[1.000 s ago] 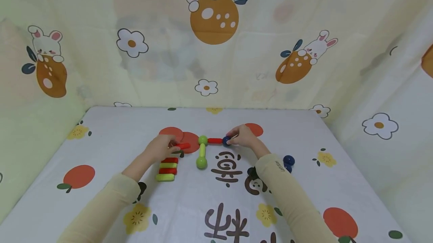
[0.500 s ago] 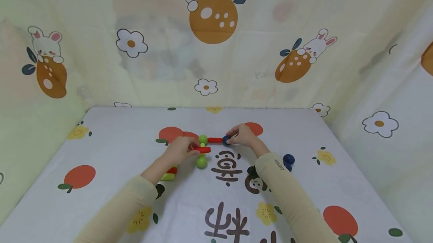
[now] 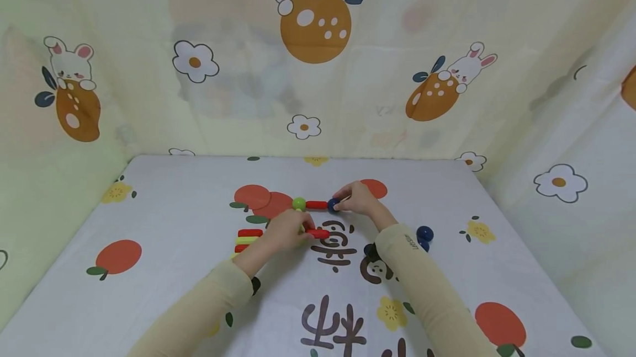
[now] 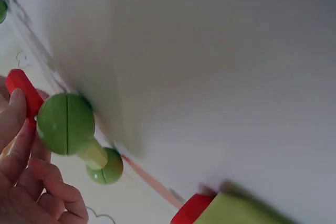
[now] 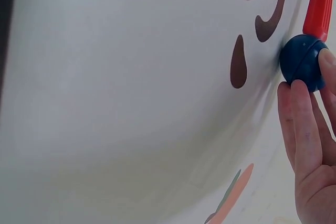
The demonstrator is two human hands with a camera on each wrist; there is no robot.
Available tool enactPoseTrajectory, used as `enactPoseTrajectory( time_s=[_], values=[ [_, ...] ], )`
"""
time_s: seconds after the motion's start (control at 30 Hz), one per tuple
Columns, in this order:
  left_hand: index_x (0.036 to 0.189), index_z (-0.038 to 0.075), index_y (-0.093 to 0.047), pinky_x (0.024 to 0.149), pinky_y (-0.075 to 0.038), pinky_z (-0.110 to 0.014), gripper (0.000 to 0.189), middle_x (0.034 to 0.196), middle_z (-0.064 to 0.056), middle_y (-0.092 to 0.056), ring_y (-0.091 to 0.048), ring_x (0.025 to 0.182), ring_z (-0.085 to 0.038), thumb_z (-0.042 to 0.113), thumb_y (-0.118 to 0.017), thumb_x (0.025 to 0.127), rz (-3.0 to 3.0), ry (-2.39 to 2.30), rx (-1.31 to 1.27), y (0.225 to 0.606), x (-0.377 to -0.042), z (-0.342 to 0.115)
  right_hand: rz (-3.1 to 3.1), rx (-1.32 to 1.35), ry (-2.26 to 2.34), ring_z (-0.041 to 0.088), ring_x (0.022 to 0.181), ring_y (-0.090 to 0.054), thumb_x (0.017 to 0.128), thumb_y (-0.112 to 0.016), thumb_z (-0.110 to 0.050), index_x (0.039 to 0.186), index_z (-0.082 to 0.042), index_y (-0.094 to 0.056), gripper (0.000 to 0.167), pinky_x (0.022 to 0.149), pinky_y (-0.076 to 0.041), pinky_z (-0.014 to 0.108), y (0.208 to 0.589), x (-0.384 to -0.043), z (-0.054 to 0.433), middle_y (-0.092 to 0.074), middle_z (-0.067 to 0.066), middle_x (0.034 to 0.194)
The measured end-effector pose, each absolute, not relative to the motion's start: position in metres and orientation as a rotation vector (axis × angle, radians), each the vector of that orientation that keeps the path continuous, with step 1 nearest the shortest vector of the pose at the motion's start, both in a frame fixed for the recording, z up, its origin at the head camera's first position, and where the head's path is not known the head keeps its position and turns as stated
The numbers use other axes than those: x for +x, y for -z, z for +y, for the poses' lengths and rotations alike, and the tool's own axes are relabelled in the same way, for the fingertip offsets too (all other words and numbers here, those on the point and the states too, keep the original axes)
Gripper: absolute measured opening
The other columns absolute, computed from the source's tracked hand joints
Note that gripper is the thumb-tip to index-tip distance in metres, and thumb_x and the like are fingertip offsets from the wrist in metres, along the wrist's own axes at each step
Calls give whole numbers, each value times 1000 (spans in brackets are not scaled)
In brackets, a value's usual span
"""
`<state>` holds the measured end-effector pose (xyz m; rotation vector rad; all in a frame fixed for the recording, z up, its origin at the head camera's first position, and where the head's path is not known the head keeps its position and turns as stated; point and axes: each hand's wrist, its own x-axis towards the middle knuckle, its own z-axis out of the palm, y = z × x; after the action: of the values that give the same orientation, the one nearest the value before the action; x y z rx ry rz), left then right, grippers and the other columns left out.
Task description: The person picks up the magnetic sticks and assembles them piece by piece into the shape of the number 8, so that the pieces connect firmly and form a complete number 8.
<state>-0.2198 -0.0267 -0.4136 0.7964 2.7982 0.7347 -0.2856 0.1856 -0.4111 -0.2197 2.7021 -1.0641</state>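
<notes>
My left hand [image 3: 290, 230] pinches a red stick [image 3: 320, 234] that points to the right. In the left wrist view the stick's end is at the near green ball [image 4: 65, 124]; whether they are joined I cannot tell. A yellow-green stick [image 4: 93, 154] links that ball to a far green ball [image 3: 298, 203]. From the far ball, another red stick [image 3: 316, 205] runs right to a blue ball [image 3: 332, 206]. My right hand [image 3: 361, 201] holds this blue ball between thumb and fingers. In the head view my left hand hides the near green ball.
Left of my left forearm, red and yellow-green sticks [image 3: 250, 233] lie in a row, partly covered by the arm. Dark blue balls [image 3: 424, 233] rest beside my right sleeve. A printed curtain [image 3: 238, 108] stands behind the table's far edge.
My left hand has carried the red stick rightward and nearer to me, from beside the row of sticks to the near green ball. The right hand stays on the blue ball.
</notes>
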Motion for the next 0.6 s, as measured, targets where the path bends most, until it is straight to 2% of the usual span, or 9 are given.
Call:
enactPoseTrajectory(
  time_s=[0.17, 0.43, 0.6],
  values=[
    [92, 16, -68, 69, -43, -24, 15, 78, 7, -59, -50, 77, -12, 22, -73, 79, 2804, -675, 769, 418, -217, -24, 2697, -206, 1068, 19, 82, -59, 77, -73, -10, 102, -2, -69, 27, 75, -48, 30, 410, -284, 185, -67, 11, 95],
    [91, 14, -68, 63, -43, -23, 15, 72, 6, -57, -50, 73, -13, 23, -71, 80, 2821, -656, 758, 415, -214, -21, 2696, -208, 1060, 19, 84, -57, 77, -72, -11, 102, -3, -69, 26, 76, -47, 31, 409, -285, 184, -67, 10, 95],
    [94, 13, -69, 62, -42, -22, 16, 74, 4, -56, -47, 77, -14, 24, -69, 82, 2854, -642, 741, 413, -212, -20, 2695, -200, 1047, 20, 85, -57, 78, -72, -11, 102, -3, -69, 26, 77, -47, 32, 410, -287, 185, -67, 9, 96]
  ],
)
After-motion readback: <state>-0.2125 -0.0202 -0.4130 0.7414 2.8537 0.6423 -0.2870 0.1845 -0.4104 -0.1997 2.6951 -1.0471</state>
